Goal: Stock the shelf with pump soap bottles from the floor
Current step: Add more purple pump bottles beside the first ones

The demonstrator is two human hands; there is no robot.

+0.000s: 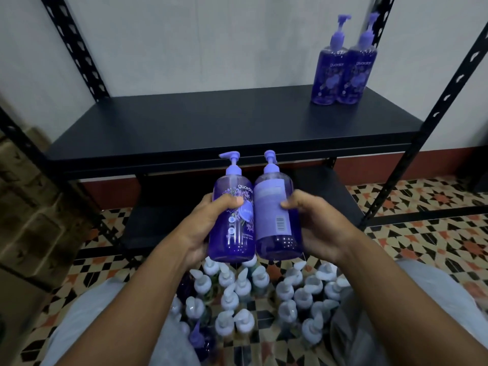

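Gripping a purple bottle (231, 217) in left hand (208, 223), right hand (314, 228) clasping a second bottle (277, 217), touching side by side

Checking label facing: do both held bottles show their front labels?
No, the right hand holds its bottle with the barcoded back label toward the camera.

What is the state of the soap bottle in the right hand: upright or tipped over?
Upright: the pump soap bottle held by the right hand has its pump on top and base below, leaning only slightly.

Dark shelf (211, 122), two purple bottles (328, 75)
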